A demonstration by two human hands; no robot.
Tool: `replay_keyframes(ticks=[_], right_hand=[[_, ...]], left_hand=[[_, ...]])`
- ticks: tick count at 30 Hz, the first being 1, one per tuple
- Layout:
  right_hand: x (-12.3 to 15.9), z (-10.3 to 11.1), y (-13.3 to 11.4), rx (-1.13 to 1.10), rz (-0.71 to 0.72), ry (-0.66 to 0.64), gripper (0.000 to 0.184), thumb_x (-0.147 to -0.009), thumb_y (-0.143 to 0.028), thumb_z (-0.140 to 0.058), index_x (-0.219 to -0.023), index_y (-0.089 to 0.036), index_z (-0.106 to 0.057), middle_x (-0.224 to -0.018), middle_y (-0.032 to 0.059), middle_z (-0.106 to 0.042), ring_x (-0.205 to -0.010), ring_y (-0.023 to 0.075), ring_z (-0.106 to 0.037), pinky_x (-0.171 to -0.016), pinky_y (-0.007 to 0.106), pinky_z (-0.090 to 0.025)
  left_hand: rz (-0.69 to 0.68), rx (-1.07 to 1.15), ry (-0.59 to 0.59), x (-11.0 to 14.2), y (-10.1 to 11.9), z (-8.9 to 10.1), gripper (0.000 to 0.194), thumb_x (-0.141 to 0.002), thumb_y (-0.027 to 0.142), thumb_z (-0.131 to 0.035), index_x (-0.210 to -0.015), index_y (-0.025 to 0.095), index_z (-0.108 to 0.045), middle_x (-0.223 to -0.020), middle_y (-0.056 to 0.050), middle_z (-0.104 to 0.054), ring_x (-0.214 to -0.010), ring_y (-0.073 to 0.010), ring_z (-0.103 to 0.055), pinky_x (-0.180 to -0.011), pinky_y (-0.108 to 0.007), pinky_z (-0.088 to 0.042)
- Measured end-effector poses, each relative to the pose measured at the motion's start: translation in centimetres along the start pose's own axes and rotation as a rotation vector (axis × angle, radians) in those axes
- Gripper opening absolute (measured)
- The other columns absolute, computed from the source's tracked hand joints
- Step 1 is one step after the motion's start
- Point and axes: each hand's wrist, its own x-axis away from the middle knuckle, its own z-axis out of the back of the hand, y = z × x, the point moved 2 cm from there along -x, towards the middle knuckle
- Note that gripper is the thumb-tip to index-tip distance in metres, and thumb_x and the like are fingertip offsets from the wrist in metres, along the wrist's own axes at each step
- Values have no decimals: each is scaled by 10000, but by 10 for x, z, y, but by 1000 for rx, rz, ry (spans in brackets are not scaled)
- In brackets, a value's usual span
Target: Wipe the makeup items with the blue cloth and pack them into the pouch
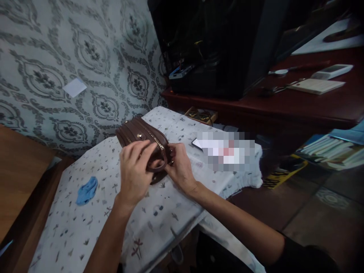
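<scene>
A brown leather handbag (136, 133) with gold studs and a zip lies on a white patterned cloth (93, 223) that covers a table. My left hand (135, 170) rests on top of the bag, fingers curled over its looped handle (157, 167). My right hand (179, 167) is closed in a pinch at the bag's right end, by the zip. A phone (196, 143) lies on the cloth just right of the bag, next to a blurred-out patch.
A crumpled blue cloth (87, 190) lies on the table to the left. Behind stands a dark red desk (284, 106) with a black box, a notebook (315, 86) and a white device (331, 71). Books (330, 149) are stacked low at the right. Wallpapered wall on the left.
</scene>
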Motion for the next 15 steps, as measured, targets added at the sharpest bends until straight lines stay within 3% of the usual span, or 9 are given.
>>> replay_keyframes(ticks=[2,6,8,15], right_hand=[[0,0,0,1,-4,4,357,-827,-318,-651,-1131,-227,-487,-1046,81,-564,-875,242,-582,-720,390,-531],[1,-1,4,-7,-11,15,429,-803,-362,-706,-1152,-233,-491,-1033,70,-556,-854,240,-574,-707,395,-531],[1,-2,5,-7,-12,20,447,-800,-392,-722,-1148,-230,-495,-1022,66,-548,-835,235,-568,-695,393,-531],[1,-2,4,5,-2,27,397,-809,-369,-714,-1113,-235,-499,-1012,64,-534,-832,227,-561,-671,383,-529]], left_hand=[[47,-86,25,4,-10,9,332,-910,322,-640,-1226,217,-644,-1215,-126,-669,-1138,-300,-559,-988,-466,-418],[111,-128,110,13,-20,18,101,-926,278,-617,-928,207,-688,-928,-69,-697,-937,-249,-596,-860,-406,-455],[128,-109,140,15,-19,18,121,-934,253,-610,-850,201,-678,-866,-51,-695,-879,-225,-593,-813,-380,-459],[70,-5,132,18,-13,17,98,-930,182,-602,-890,186,-692,-879,-55,-713,-874,-208,-588,-784,-357,-492]])
